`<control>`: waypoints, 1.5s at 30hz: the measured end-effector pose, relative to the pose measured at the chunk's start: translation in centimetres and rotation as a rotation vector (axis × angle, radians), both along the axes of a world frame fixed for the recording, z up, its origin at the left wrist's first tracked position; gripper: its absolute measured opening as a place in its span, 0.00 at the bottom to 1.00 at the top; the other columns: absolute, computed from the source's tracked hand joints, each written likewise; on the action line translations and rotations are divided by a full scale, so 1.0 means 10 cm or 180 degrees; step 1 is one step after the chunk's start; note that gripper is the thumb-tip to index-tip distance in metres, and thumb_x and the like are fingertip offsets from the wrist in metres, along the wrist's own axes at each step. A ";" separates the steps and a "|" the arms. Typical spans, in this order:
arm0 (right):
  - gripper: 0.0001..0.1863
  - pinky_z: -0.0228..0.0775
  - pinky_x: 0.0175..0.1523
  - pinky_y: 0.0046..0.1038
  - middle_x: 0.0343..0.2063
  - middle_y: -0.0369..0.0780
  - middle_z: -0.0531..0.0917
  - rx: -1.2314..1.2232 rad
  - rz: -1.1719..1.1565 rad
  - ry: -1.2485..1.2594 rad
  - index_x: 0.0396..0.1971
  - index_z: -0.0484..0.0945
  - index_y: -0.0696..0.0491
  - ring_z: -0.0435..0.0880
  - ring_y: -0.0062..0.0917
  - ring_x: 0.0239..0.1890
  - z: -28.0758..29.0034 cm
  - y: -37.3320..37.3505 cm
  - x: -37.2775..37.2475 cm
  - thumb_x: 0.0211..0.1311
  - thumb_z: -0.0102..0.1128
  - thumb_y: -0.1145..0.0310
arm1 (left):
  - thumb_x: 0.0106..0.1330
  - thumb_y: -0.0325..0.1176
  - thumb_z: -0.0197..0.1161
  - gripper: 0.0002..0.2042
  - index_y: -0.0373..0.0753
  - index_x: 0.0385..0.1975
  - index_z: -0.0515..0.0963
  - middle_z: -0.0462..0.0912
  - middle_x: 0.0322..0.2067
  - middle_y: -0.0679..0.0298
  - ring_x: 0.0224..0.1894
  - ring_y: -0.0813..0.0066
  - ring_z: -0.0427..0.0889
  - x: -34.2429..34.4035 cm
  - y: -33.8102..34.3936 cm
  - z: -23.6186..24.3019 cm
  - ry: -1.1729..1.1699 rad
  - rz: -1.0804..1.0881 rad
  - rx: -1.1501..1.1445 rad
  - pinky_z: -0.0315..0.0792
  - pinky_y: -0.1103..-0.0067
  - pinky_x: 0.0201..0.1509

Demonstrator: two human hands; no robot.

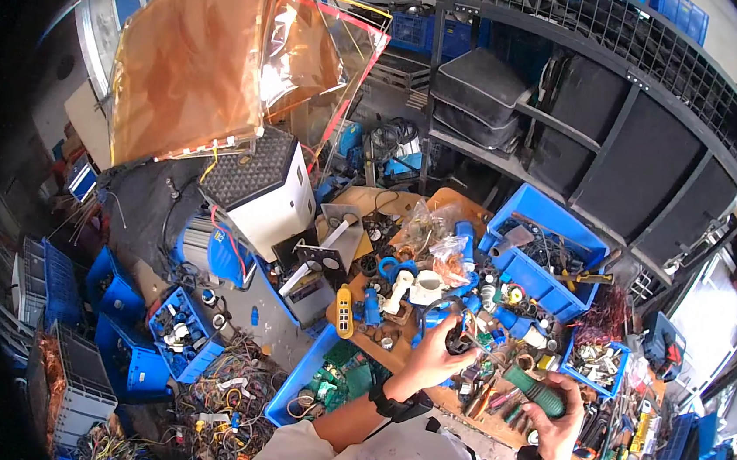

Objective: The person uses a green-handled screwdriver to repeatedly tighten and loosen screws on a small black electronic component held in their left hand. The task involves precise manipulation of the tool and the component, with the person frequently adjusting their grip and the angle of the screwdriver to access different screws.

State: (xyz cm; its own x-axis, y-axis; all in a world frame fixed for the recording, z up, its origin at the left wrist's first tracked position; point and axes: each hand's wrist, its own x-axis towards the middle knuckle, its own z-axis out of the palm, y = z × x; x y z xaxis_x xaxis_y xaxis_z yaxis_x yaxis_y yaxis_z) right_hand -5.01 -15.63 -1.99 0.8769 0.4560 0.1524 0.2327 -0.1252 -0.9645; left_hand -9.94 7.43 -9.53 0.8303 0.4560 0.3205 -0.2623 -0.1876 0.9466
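My right hand is closed round the wide end of a green ribbed cylindrical grip. Its narrower end points up and left, over the cluttered bench. My left hand pinches a small dark part with a black loop at its top; its exact kind is not clear. A gap separates the two held things. Below them, hand tools with coloured handles lie on the wooden bench top. Left of my left hand are a yellow control box with buttons and a white plastic fitting.
A blue bin of metal parts stands behind the bench clutter, with a smaller blue bin at right. Green circuit boards fill a bin at near left. Tangled wires cover the floor at left. A black metal rack rises behind.
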 end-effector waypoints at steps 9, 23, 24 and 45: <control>0.27 0.73 0.39 0.20 0.37 0.39 0.80 -0.0202 0.0022 -0.0141 0.47 0.71 0.58 0.79 0.19 0.35 0.09 0.05 0.02 0.44 0.71 0.81 | 0.56 0.27 0.68 0.15 0.37 0.40 0.70 0.73 0.28 0.67 0.30 0.80 0.71 0.07 0.05 0.00 -0.0126 -0.0062 -0.0036 0.69 0.79 0.35; 0.22 0.68 0.24 0.16 0.33 0.38 0.78 -0.0298 0.0116 -0.0185 0.43 0.72 0.57 0.76 0.16 0.23 0.04 0.12 0.03 0.47 0.67 0.84 | 0.56 0.23 0.66 0.12 0.39 0.36 0.69 0.70 0.29 0.70 0.30 0.84 0.69 0.07 0.02 -0.16 0.0006 0.0138 -0.0205 0.68 0.83 0.36; 0.21 0.69 0.25 0.16 0.35 0.39 0.78 -0.0278 0.0181 -0.0358 0.43 0.72 0.57 0.77 0.17 0.24 0.02 0.13 0.04 0.47 0.67 0.83 | 0.56 0.22 0.66 0.12 0.39 0.36 0.69 0.70 0.29 0.70 0.30 0.85 0.69 0.08 0.03 -0.14 -0.0102 0.0201 -0.0059 0.68 0.83 0.34; 0.18 0.71 0.44 0.22 0.41 0.40 0.73 -0.0231 0.0169 -0.0203 0.41 0.72 0.58 0.75 0.23 0.39 -0.02 0.04 -0.02 0.54 0.67 0.68 | 0.56 0.22 0.66 0.13 0.39 0.36 0.68 0.70 0.30 0.70 0.33 0.83 0.68 -0.02 -0.02 -0.06 0.0024 -0.0121 -0.0370 0.67 0.82 0.38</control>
State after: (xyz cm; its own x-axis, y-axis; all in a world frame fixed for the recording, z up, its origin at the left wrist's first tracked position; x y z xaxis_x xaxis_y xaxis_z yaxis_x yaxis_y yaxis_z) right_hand -5.22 -15.18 -2.20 0.8407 0.5134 0.1721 0.3015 -0.1799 -0.9363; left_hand -10.11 7.24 -10.08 0.8499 0.4578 0.2609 -0.2600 -0.0664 0.9633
